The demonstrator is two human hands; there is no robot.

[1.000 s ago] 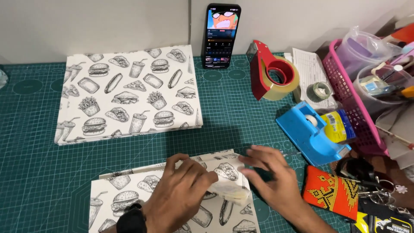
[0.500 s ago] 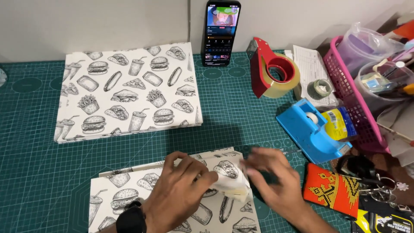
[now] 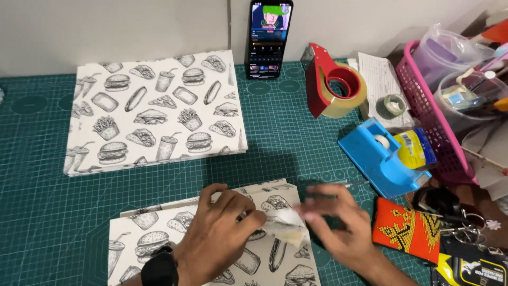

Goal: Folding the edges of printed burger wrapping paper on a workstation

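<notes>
Left hand [image 3: 225, 233] and right hand [image 3: 341, 222] (blurred) each grip tape strip [image 3: 283, 229] over printed paper bag [image 3: 211, 249].

Green gridded cutting mat [image 3: 296, 143]; white wrapping paper [image 3: 153, 111] printed with black fast-food drawings; red tape gun [image 3: 323, 79]; blue tape dispenser [image 3: 378, 159]; pink basket [image 3: 423, 106].

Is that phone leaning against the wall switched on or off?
On. The phone stands upright against the wall, and its screen glows with a colourful picture and rows of small images.
</notes>
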